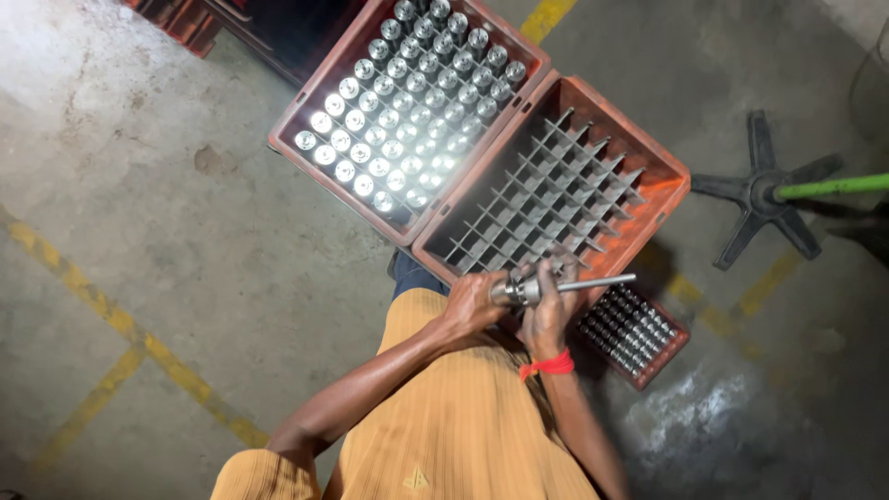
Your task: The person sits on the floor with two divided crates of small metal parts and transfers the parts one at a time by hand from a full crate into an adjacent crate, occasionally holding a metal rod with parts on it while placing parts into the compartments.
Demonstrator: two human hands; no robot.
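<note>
Both hands together over the lap: left hand [470, 306] clamped on the thick end of a metal rod [565, 285], right hand [548, 315] wrapped around its middle, just in front of the empty divided crate [662, 167]. Looks solid steel, so probably heavy, stiff, smooth and slippery; best gripped at the thicker collar

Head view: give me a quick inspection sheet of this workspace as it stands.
Surface: grey concrete floor with worn yellow lines.
Job's things: shiny metal rod-shaped part held over the empty red plastic divider crate; red plastic crate full of shiny metal cylinders beside it; small red tray of dark metal pieces lower right.
Clutter: black star-shaped chair base, green pole.
Grips: left hand and right hand both on the part.
Cables: nothing seen.
Surroundings: nothing seen.
</note>
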